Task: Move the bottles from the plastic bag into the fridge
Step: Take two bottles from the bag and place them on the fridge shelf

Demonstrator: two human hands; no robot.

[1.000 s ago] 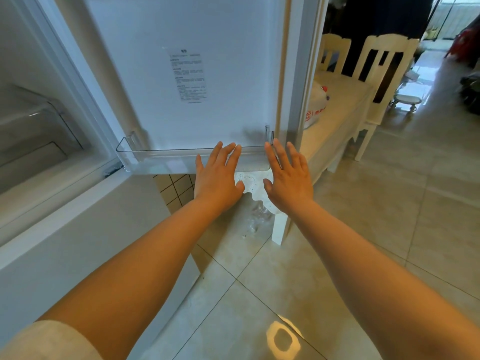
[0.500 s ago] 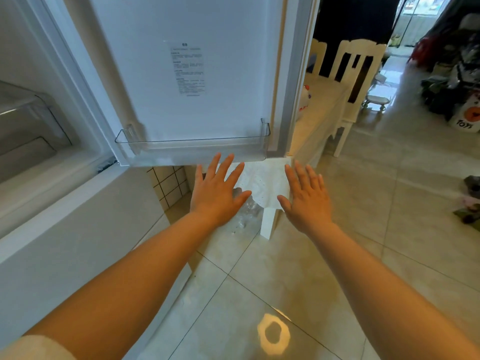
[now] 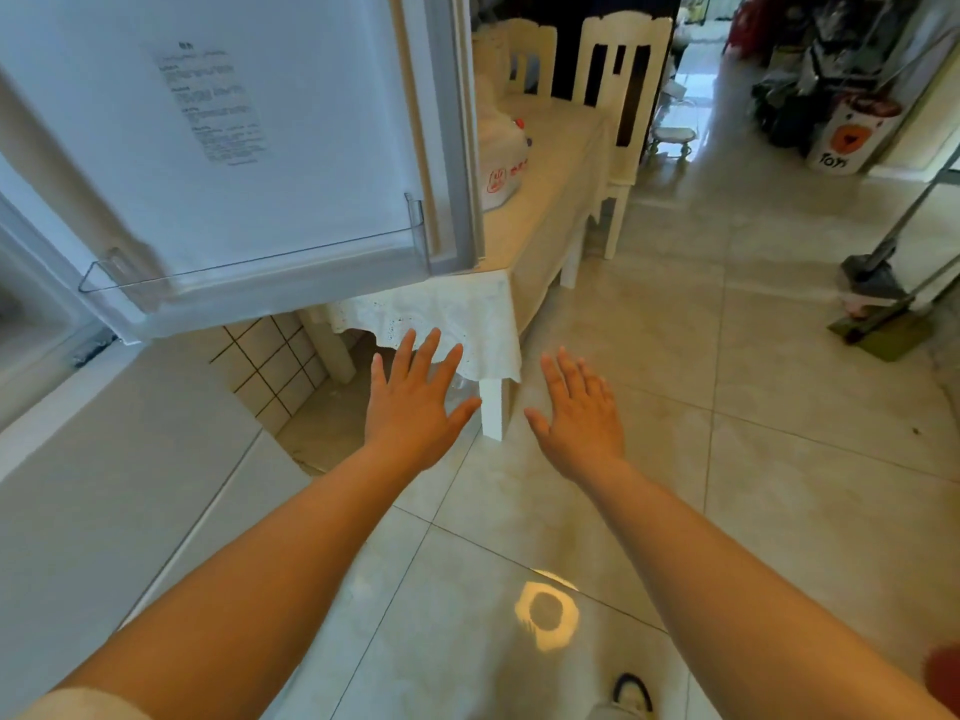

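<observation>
Both your grips were open and empty: left hand (image 3: 415, 407) and right hand (image 3: 579, 415) spread at frame centre. Plastic bag (image 3: 501, 155) sat on the table (image 3: 550, 200), upper centre; fridge door (image 3: 249, 148) open, upper left. Likely between loads; next, reach for the bag.

Two hands (image 3: 415, 407) (image 3: 579, 415), two chairs (image 3: 626, 85) (image 3: 530, 57), one table (image 3: 545, 200), one plastic bag (image 3: 501, 158).

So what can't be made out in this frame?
- Bag on the table: fridge door hides its left part; contents unseen.
- Fridge interior: cut off by the left edge.
- Door label: print too small and blurred.
- Clear object behind the left hand: mostly hidden.
</observation>
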